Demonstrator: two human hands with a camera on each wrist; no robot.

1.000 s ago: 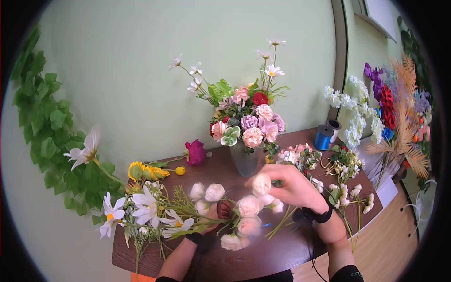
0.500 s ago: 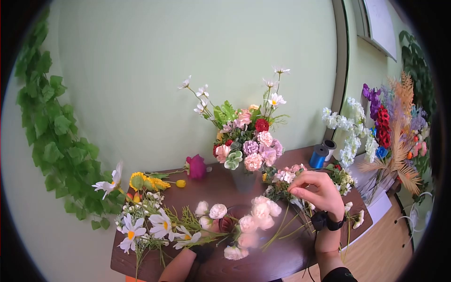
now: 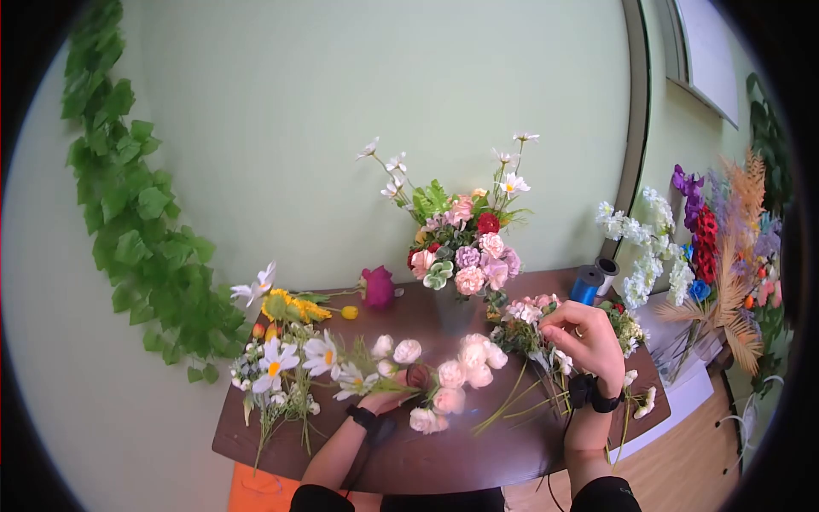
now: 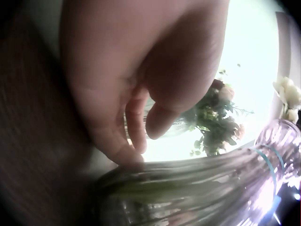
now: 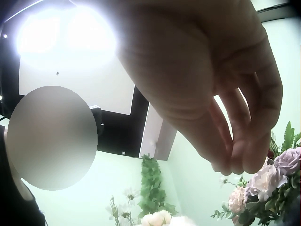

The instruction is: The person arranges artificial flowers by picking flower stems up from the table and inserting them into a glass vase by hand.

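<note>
far left, on the wall: trailing green ivy (image 3: pixel 136 230). left end of the brown table (image 3: pixel 444 461): loose white daisies (image 3: pixel 294 358) and a sunflower (image 3: pixel 286 307) lying flat, a magenta rose (image 3: pixel 377 286) behind them. centre front: left hand (image 3: pixel 388 397) lying on the tabletop, fingers curled round a clear ribbed glass vase (image 4: pixel 211 188) that lies on its side, green stems visible inside it in the left wrist view; cream-pink roses (image 3: pixel 456 375) spreading from its mouth toward the right. centre back: filled upright vase with a mixed bouquet (image 3: pixel 465 247), well apart from both hands. right of centre: right hand (image 3: pixel 589 337) raised just above a small bunch of pink and white flowers (image 3: pixel 533 316), fingertips (image 5: pixel 244 160) drawn together in a pinch; whether a stem sits between them cannot be told. further right: blue ribbon spool (image 3: pixel 586 284), then white blossom sprays (image 3: pixel 648 247) and a tall arrangement of red, purple and orange blooms (image 3: pixel 725 230) beside the table edge.
</note>
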